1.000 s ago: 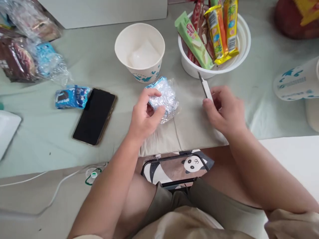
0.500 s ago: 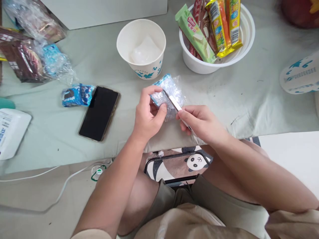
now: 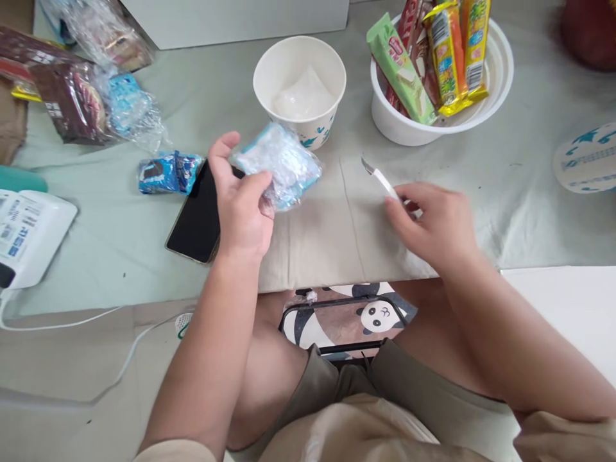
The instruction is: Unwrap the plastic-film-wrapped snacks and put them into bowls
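My left hand (image 3: pixel 243 212) pinches a crumpled clear plastic wrapper (image 3: pixel 283 167) with blue edges between thumb and fingers. It hangs over the table in front of the paper tub (image 3: pixel 301 74), partly covering the tub's lower front. The tub has blue leaf prints and something whitish and translucent inside. In my right hand (image 3: pixel 433 218) is a small white-handled knife (image 3: pixel 382 181), its short curved metal tip pointing up and left. Partly under my left hand lies a black phone (image 3: pixel 195 218). A small blue wrapped packet (image 3: pixel 168 172) touches its upper edge.
A white plastic bowl (image 3: pixel 503 83) of wrapped snack bars stands at the back right. Packaged snacks (image 3: pixel 72 102) pile up at the far left. A white device (image 3: pixel 38 237) with a cable sits at the left edge. A printed cup (image 3: pixel 587 157) lies at the right.
My hands have moved apart. The left has lifted the wrapper off the table and to the left; the right has drawn the knife away to the right. The view has shifted slightly.
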### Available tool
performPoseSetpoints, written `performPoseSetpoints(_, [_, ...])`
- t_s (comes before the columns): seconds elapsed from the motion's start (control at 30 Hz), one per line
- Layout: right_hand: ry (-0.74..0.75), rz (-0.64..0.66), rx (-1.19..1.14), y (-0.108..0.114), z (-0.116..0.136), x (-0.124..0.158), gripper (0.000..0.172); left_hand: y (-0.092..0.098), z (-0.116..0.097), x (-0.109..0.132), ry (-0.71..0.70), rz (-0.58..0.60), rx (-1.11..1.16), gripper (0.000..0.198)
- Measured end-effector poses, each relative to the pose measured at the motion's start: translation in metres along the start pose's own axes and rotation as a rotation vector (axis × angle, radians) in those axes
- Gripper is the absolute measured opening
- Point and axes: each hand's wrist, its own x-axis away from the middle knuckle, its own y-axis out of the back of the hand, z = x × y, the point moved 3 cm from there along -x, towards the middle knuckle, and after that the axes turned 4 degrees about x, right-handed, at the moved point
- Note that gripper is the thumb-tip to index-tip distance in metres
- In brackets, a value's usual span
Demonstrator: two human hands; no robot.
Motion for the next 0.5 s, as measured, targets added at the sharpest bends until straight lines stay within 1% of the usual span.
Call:
performPoseSetpoints(0.03, [0.017,-0.092,0.085,0.0,-0.007,-0.002,0.024,-0.003,0.002,0.002,0.023,0.038,0.005,0.057])
performPoseSetpoints(0.07, [0.052,-0.151,0.134,-0.001,-0.011,-0.003,0.028,-0.007,0.003,0.004,0.048,0.081,0.008,0.059])
performPoseSetpoints(0.1, [0.112,-0.181,0.144,-0.003,-0.013,-0.004,0.035,-0.011,0.005,0.008,0.077,0.128,0.009,0.06])
performPoseSetpoints(0.17, [0.301,-0.175,0.075,-0.008,-0.009,-0.003,0.05,-0.021,0.009,0.016,0.144,0.237,0.005,0.06])
performPoseSetpoints(0.2, [0.404,-0.158,0.017,-0.011,-0.004,-0.001,0.054,-0.026,0.011,0.02,0.18,0.299,-0.001,0.061])
performPoseSetpoints(0.23, [0.492,-0.148,-0.044,-0.012,0.002,0.002,0.053,-0.031,0.012,0.024,0.213,0.366,-0.01,0.063])
performPoseSetpoints(0.27, [0.558,-0.147,-0.101,-0.014,0.008,0.004,0.047,-0.035,0.013,0.027,0.239,0.428,-0.021,0.066])
performPoseSetpoints(0.3, [0.599,-0.15,-0.154,-0.014,0.014,0.006,0.038,-0.038,0.013,0.031,0.261,0.483,-0.036,0.067])
performPoseSetpoints(0.37, [0.614,-0.136,-0.248,-0.014,0.022,0.009,0.017,-0.042,0.014,0.035,0.292,0.569,-0.055,0.067])
performPoseSetpoints(0.4, [0.586,-0.116,-0.291,-0.012,0.024,0.01,0.012,-0.043,0.014,0.036,0.3,0.593,-0.056,0.066])
performPoseSetpoints(0.43, [0.532,-0.089,-0.333,-0.01,0.025,0.01,0.012,-0.043,0.015,0.036,0.306,0.607,-0.051,0.065])
performPoseSetpoints(0.5, [0.353,-0.046,-0.42,-0.005,0.023,0.01,0.02,-0.044,0.016,0.036,0.321,0.631,-0.034,0.068])
